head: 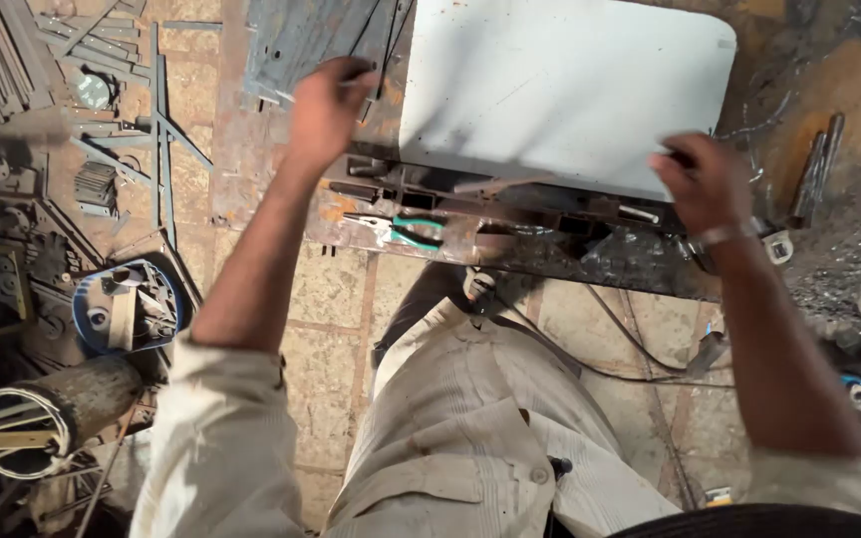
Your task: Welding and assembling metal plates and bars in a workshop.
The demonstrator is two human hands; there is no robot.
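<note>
left hand point(329, 100): fingers curled at left edge of flat white sheet-metal panel point(560, 90), grip unclear | right hand point(707, 182): closed over panel's near right rounded corner | panel: smooth, scuffed, lies on rusty steel surface point(590, 254) | pliers point(399, 230): green-handled, on surface just below panel | floor point(326, 289): worn stone tiles, grey metal strips point(156, 130) scattered

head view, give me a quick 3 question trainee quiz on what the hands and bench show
1. True or false: both hands touch the white panel.
2. Which tool lies on the bench between the arms? A) hammer B) pliers C) saw
3. What does the left hand rest on?

Key:
1. False. Only the right hand grips its near edge.
2. B, with green handles.
3. Grey metal strips beside the panel.
</note>
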